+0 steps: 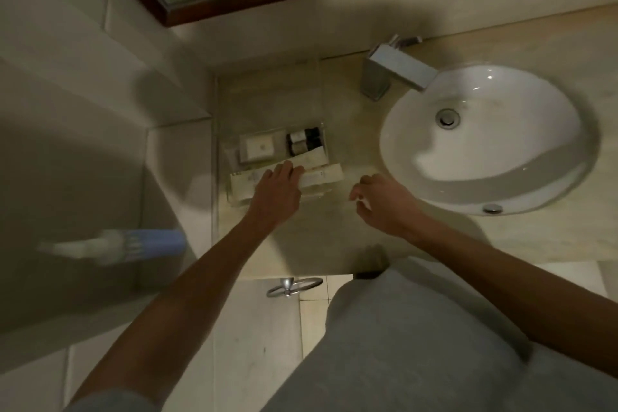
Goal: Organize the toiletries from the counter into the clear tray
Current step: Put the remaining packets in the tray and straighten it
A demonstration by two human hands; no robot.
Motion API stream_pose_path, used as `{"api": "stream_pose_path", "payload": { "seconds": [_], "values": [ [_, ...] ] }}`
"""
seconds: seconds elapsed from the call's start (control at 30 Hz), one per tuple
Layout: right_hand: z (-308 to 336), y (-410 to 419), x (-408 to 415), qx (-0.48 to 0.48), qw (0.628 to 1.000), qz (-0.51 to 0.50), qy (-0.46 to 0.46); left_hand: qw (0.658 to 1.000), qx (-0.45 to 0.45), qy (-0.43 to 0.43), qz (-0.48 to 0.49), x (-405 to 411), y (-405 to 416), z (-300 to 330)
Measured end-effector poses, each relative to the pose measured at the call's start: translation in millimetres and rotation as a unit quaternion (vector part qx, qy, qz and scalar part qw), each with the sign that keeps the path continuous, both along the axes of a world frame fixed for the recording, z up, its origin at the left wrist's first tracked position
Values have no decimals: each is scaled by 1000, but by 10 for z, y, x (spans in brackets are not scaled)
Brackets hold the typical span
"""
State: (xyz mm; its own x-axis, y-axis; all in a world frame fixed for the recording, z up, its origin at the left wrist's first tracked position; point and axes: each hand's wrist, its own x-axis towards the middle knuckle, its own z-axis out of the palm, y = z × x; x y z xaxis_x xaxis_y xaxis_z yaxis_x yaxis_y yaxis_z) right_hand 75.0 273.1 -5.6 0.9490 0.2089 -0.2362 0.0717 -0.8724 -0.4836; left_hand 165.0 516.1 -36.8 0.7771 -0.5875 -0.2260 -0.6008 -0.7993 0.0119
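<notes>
The clear tray (234, 202) sits on the beige counter, left of the sink. Inside it I see a white soap box (259, 148), two small dark bottles (302, 142) and long cream-coloured packets (326, 174) lying across the front half. My left hand (277, 192) reaches into the tray, its fingers resting on one of the long packets. My right hand (379, 201) hovers over the counter to the right of the tray, fingers curled around a small white item (363, 201) that I cannot make out.
A white round sink (521, 177) fills the right of the counter, with a chrome square faucet (398, 72) behind it. A wood-framed mirror (160, 7) hangs above. A towel ring (292, 288) is below the counter edge. A blurred blue and white object (133, 246) is at left.
</notes>
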Motion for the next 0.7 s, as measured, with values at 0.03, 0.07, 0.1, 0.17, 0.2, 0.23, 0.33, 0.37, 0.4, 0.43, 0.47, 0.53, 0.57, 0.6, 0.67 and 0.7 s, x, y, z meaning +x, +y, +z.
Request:
{"api": "stream_pose_path", "payload": {
  "seconds": [0.03,0.07,0.1,0.17,0.2,0.23,0.33,0.37,0.4,0.43,0.47,0.53,0.57,0.6,0.67,0.7],
  "values": [
    [-13,20,-11,-3,1000,2,4,1000,-4,-1,2,26,43,-17],
    [-26,28,-24,-3,1000,4,9,1000,-11,0,3,47,85,-37],
    [-38,30,-41,-3,1000,6,14,1000,-24,2,4,54,130,-59],
    [-60,23,-58,-5,1000,9,17,998,-58,6,0,50,217,-111],
    [-70,24,-61,-5,1000,9,21,997,-73,6,-1,40,257,-140],
    [-74,30,-56,-5,1000,7,24,996,-84,4,1,30,288,-170],
    [-70,74,-13,-1,1000,-1,22,996,-89,13,17,-10,311,-245],
    [-64,96,7,0,1000,-3,20,995,-86,28,27,-23,307,-273],
    [-56,115,31,2,1000,-3,16,995,-84,44,38,-33,310,-302],
    [-51,133,53,2,1000,-2,14,994,-81,57,48,-43,324,-336],
    [-45,146,76,3,1000,-1,14,993,-78,68,57,-46,352,-370],
    [-42,155,111,3,1000,2,17,991,-71,91,67,-47,425,-421],
    [-39,149,120,4,1000,2,18,991,-73,94,66,-44,459,-438],
    [-37,135,125,5,1000,2,20,991,-79,88,64,-43,480,-443],
    [-32,90,126,11,1000,0,23,991,-106,63,57,-47,472,-423],
    [-31,66,121,13,1000,-3,25,991,-120,44,51,-54,432,-401]
  ]
}}
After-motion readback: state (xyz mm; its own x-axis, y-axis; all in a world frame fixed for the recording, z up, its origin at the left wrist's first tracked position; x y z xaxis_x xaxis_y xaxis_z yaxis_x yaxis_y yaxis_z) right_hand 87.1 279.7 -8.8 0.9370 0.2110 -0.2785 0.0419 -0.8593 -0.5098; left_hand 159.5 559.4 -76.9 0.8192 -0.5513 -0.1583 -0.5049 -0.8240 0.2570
